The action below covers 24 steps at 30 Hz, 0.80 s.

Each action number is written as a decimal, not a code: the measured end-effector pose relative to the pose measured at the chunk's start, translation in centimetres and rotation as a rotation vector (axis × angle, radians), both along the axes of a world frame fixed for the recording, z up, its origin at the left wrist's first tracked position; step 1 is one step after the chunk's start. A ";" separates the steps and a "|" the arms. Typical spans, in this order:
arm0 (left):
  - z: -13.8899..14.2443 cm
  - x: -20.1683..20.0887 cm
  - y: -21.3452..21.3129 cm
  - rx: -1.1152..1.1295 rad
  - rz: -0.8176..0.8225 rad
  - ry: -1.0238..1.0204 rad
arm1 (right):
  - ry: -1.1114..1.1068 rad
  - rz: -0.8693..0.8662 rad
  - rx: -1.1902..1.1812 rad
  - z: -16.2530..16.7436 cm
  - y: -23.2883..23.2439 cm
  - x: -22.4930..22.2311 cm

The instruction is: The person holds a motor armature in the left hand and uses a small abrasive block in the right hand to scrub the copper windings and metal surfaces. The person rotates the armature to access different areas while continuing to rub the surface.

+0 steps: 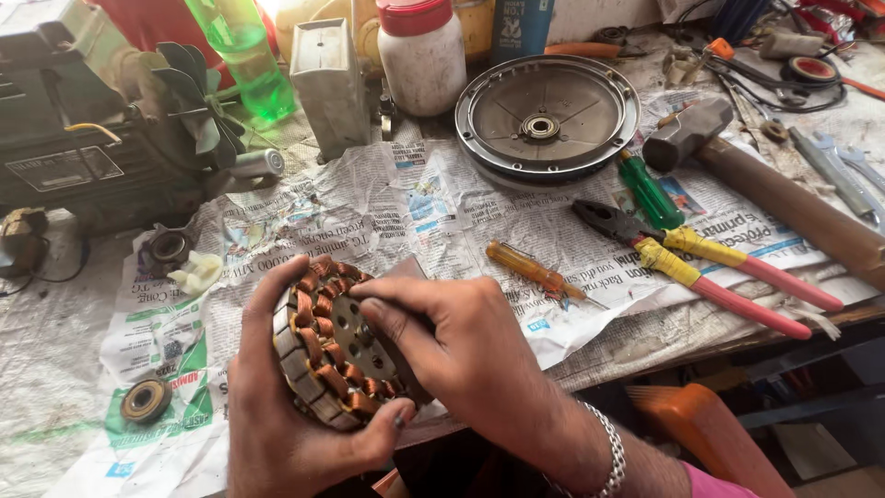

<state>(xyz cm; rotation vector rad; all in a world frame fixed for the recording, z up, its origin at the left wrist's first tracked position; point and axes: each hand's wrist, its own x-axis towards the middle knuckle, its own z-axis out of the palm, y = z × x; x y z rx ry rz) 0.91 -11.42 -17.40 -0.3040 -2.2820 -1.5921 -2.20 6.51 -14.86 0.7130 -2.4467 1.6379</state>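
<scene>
Both hands are closest to the camera, at the bottom of the view. The left hand [277, 415] is closed around a round motor stator [330, 346] with copper wire coils, holding it from below and from the side, with the thumb on its lower edge. The right hand [461, 355] lies over the right part of the stator; its fingers [387, 293] are bent and press on the metal centre plate, and a silver bracelet [610, 452] is on the wrist. It seems that this hand holds no tool, but the palm hides part of the stator, so this is not certain.

The stator is held just above the near edge of a workbench covered with newspaper [442, 212]. On the paper, to the right of the hands, lie 1 orange screwdriver [530, 269], 1 green screwdriver [650, 192] and pliers with pink and yellow handles [710, 267]. Farther back rest a round grey motor cover [547, 115] and a white plastic jar with a red lid [422, 53]. A hammer [765, 189] lies at the right, and 1 small bearing [146, 400] lies at the left, well apart from the hands.
</scene>
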 end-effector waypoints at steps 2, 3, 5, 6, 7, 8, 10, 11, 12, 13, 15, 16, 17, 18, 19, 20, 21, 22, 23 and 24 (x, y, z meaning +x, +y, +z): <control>0.0 -0.1 0.0 -0.030 0.000 0.034 | 0.013 -0.001 -0.011 0.0 -0.1 -0.1; 0.1 0.0 0.0 -0.046 0.004 0.049 | -0.022 -0.003 -0.013 0.0 -0.2 -0.2; 0.1 0.0 -0.1 -0.024 -0.011 0.057 | -0.056 -0.005 -0.023 0.0 -0.4 -0.4; 0.1 0.0 -0.1 -0.012 -0.022 0.052 | -0.056 -0.009 -0.032 -0.1 -0.5 -0.5; 0.1 0.1 0.0 -0.016 -0.021 0.048 | -0.055 -0.017 -0.040 -0.1 -0.5 -0.5; 0.1 0.1 0.0 -0.026 -0.021 0.055 | -0.036 -0.013 -0.049 -0.2 -0.5 -0.5; 0.1 0.0 -0.1 -0.042 -0.011 0.059 | 0.009 0.006 -0.066 -0.3 -0.4 -0.4; 0.1 0.1 -0.1 -0.049 -0.003 0.049 | -0.008 -0.007 -0.038 -0.4 -0.3 -0.3; 0.1 0.0 -0.1 -0.054 0.004 0.038 | -0.027 -0.023 -0.009 -0.4 -0.2 -0.3; 0.1 0.0 -0.1 -0.029 0.002 0.018 | -0.053 -0.038 0.024 -0.4 -0.2 -0.2; 0.1 0.0 0.0 0.031 -0.010 -0.031 | 0.015 -0.013 -0.004 -0.2 -0.2 -0.1; 0.1 0.0 0.0 0.007 -0.006 -0.012 | 0.066 0.000 -0.022 -0.1 -0.3 -0.2; 0.1 0.0 0.0 -0.018 -0.002 0.011 | 0.047 0.001 -0.038 0.0 -0.4 -0.3; 0.1 0.1 0.0 -0.045 0.009 0.029 | 0.022 0.007 -0.055 0.2 -0.4 -0.3; 0.1 0.1 0.0 -0.041 -0.008 0.062 | -0.009 0.013 -0.071 0.3 -0.5 -0.3; 0.2 0.0 -0.1 -0.034 -0.028 0.092 | -0.011 0.012 -0.057 0.4 -0.5 -0.5; 0.2 0.0 -0.1 -0.025 -0.047 0.116 | -0.019 0.012 -0.041 0.5 -0.5 -0.6; 0.2 0.2 0.0 -0.028 -0.042 0.085 | -0.030 0.008 -0.022 0.5 -0.5 -0.7; 0.2 0.1 0.0 -0.032 -0.036 0.069 | -0.040 0.023 -0.020 0.6 -0.3 -0.6; 0.3 0.0 -0.1 -0.043 -0.030 0.063 | -0.040 0.038 -0.024 0.6 -0.2 -0.7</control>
